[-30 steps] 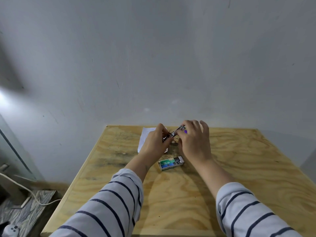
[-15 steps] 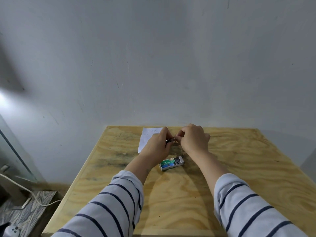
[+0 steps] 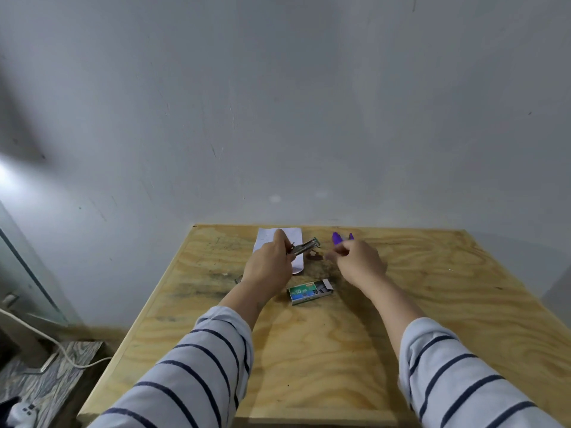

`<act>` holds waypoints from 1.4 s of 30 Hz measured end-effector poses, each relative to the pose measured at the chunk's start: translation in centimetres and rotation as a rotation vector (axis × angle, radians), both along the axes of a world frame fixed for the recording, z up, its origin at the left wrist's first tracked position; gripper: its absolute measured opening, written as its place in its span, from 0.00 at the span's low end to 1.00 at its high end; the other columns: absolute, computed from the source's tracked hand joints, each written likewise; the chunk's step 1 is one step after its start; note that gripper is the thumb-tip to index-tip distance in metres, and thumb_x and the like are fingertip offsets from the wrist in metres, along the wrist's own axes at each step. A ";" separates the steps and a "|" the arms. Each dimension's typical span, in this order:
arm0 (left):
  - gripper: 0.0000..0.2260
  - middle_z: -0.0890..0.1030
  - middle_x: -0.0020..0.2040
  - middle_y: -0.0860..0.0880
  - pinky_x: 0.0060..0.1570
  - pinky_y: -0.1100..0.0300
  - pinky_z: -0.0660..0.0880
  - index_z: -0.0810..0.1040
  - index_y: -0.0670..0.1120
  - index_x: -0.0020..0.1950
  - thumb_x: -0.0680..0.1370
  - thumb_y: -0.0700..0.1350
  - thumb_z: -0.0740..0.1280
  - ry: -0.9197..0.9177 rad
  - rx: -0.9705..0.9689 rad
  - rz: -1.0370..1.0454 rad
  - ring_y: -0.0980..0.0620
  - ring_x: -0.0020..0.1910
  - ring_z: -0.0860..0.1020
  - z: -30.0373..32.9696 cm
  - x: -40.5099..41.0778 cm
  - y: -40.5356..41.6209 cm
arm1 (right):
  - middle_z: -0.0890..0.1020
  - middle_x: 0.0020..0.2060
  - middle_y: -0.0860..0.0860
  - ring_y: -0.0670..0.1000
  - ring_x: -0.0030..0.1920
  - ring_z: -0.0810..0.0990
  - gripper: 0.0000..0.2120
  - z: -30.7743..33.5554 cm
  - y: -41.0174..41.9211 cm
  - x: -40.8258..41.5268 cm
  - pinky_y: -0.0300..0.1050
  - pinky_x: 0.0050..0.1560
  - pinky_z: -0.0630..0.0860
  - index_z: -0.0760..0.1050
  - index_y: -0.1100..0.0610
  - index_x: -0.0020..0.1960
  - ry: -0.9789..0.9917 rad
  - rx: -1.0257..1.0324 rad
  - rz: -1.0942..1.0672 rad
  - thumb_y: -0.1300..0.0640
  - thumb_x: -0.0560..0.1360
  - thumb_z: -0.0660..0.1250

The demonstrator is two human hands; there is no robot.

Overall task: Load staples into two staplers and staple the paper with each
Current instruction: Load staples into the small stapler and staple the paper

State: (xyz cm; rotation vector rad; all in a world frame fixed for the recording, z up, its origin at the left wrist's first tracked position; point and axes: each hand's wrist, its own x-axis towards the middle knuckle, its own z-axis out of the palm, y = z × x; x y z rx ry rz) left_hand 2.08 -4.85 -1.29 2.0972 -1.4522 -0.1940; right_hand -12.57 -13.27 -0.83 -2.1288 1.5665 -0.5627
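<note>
My left hand (image 3: 270, 265) grips a small metal stapler (image 3: 304, 246) over the white paper (image 3: 279, 239) at the far side of the wooden table (image 3: 340, 350). The stapler's metal end points right and away from me. My right hand (image 3: 358, 262) hovers to the right of it, fingers loosely curled and blurred, and I cannot tell whether they pinch anything. A purple stapler (image 3: 340, 237) lies just beyond that hand, partly hidden by it. An open green box of staples (image 3: 310, 291) lies between my wrists. A small dark piece (image 3: 314, 257) rests on the table under the metal stapler.
The table stands against a grey wall (image 3: 278, 118). Its left edge drops to a floor with a white cable (image 3: 61, 347) and a white plug block (image 3: 23, 413). A small glass-like object (image 3: 238, 278) peeks out by my left wrist.
Both hands were together on the metal stapler; now my right hand has pulled away to the right, uncovering the purple stapler. My left hand still holds the metal stapler.
</note>
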 end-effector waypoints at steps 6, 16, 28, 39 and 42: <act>0.06 0.81 0.47 0.43 0.33 0.55 0.69 0.64 0.45 0.55 0.82 0.47 0.56 -0.027 -0.006 0.054 0.40 0.41 0.77 -2.2 -0.1 0.9 | 0.76 0.61 0.51 0.57 0.60 0.70 0.17 -2.0 0.6 -1.0 0.49 0.54 0.65 0.79 0.50 0.55 0.237 -0.094 -0.041 0.41 0.74 0.64; 0.06 0.81 0.43 0.44 0.32 0.54 0.67 0.65 0.47 0.55 0.81 0.48 0.56 -0.182 -0.167 0.106 0.41 0.39 0.77 -4.8 -0.1 1.1 | 0.78 0.42 0.43 0.47 0.44 0.77 0.06 -1.1 2.3 -2.1 0.39 0.45 0.70 0.81 0.53 0.48 -0.106 -0.191 0.378 0.60 0.73 0.68; 0.06 0.80 0.43 0.43 0.33 0.54 0.66 0.66 0.47 0.54 0.80 0.48 0.57 -0.186 -0.206 0.090 0.41 0.38 0.76 -5.3 0.0 1.4 | 0.83 0.52 0.53 0.51 0.51 0.79 0.10 -1.0 3.0 -2.0 0.36 0.48 0.69 0.80 0.58 0.54 0.121 -0.241 0.381 0.61 0.74 0.66; 0.07 0.80 0.42 0.44 0.33 0.54 0.67 0.67 0.46 0.54 0.81 0.48 0.57 -0.189 -0.201 0.094 0.42 0.38 0.76 -5.1 -0.2 1.6 | 0.82 0.51 0.53 0.53 0.49 0.78 0.09 -0.7 2.9 -1.5 0.44 0.48 0.74 0.80 0.57 0.53 0.271 -0.222 0.426 0.59 0.75 0.66; 0.06 0.80 0.43 0.44 0.33 0.54 0.68 0.66 0.46 0.54 0.81 0.48 0.57 -0.189 -0.200 0.091 0.42 0.38 0.76 -5.2 -0.2 1.6 | 0.81 0.51 0.52 0.51 0.46 0.76 0.07 -0.6 2.8 -1.4 0.42 0.44 0.71 0.80 0.57 0.51 0.237 -0.226 0.421 0.59 0.74 0.67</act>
